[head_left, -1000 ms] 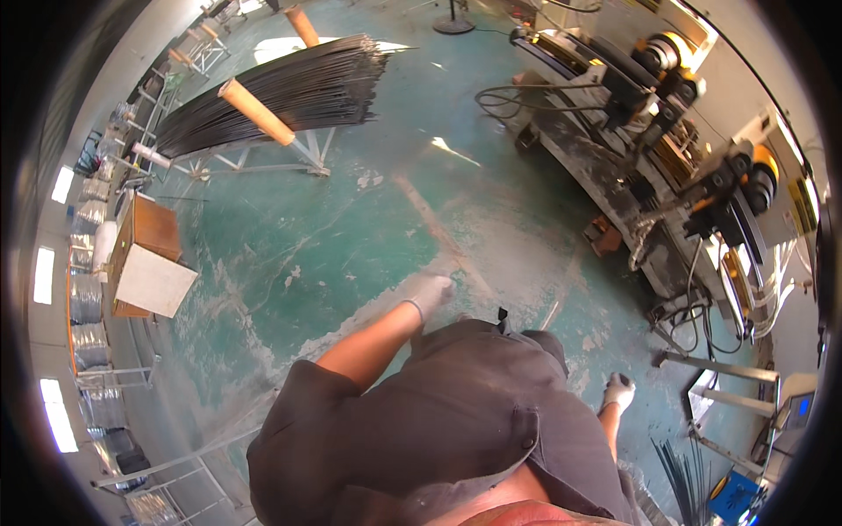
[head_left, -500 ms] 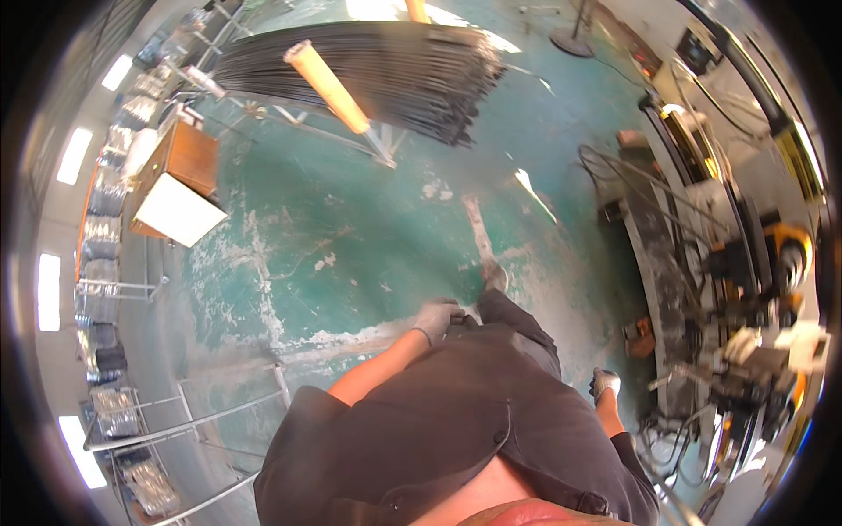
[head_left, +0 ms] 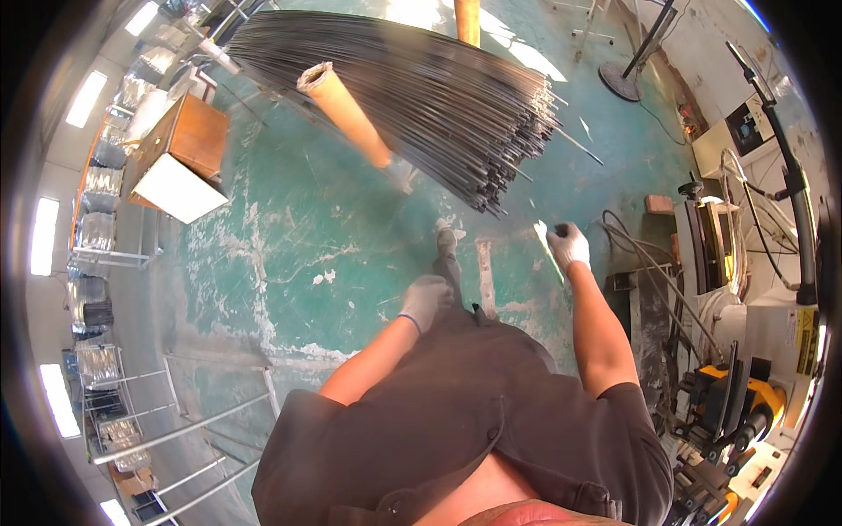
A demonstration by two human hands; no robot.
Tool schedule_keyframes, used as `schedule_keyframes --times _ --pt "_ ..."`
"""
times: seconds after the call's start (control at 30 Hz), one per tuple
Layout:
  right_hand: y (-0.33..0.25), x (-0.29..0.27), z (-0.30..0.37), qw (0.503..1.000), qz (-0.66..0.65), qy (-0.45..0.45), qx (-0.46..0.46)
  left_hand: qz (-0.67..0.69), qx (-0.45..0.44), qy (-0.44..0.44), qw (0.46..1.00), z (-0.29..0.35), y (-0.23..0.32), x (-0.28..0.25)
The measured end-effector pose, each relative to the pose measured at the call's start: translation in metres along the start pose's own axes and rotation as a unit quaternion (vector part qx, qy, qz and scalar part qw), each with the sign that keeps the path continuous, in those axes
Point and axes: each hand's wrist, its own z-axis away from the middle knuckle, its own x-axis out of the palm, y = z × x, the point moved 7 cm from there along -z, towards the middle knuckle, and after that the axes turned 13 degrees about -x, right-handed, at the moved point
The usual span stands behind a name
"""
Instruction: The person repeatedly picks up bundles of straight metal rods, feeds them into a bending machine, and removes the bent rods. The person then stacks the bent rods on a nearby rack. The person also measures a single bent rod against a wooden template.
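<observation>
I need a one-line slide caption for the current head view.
Gloved left hand and gloved right hand above a worn green floor, with a bundle of dark rods ahead.

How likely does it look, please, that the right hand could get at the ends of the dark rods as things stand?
Probably yes, perhaps with a step closer: only green floor shows between the right hand and the rod ends.

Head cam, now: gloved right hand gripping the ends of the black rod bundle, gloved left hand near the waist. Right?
Not quite: the gloved right hand isn't gripping the black rod bundle; the head view shows green floor between them. The gloved left hand is near the waist.
</observation>
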Motion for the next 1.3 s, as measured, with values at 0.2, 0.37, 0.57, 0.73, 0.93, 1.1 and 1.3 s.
schedule_keyframes --times 0.2,0.37,0.57,0.73,0.93,1.1,1.3 --pt "-0.097 0.045 -0.137 0.992 0.052 -0.004 -0.115 0.042 0.016 -0.069 0.997 -0.086 0.150 0.015" --pt "-0.166 0.059 -0.228 0.977 0.151 -0.016 -0.149 -0.092 0.157 0.006 0.983 -0.121 0.306 -0.002" --pt "-0.210 0.081 -0.328 0.956 0.243 -0.046 -0.159 -0.031 0.114 0.102 0.988 -0.111 0.358 -0.045" --pt "-0.227 0.115 -0.365 0.940 0.303 -0.111 -0.113 0.006 0.035 0.121 0.992 -0.129 0.289 -0.079" --pt "-0.245 0.156 -0.314 0.926 0.313 -0.153 -0.149 0.068 -0.033 0.095 0.993 -0.143 0.206 -0.073" --pt "-0.214 0.188 -0.304 0.931 0.258 -0.145 -0.212 0.092 -0.004 0.066 0.994 -0.142 0.258 -0.039" --pt "-0.247 0.168 -0.306 0.886 0.277 -0.306 -0.211 0.018 0.068 0.090 0.993 -0.135 0.333 -0.004"
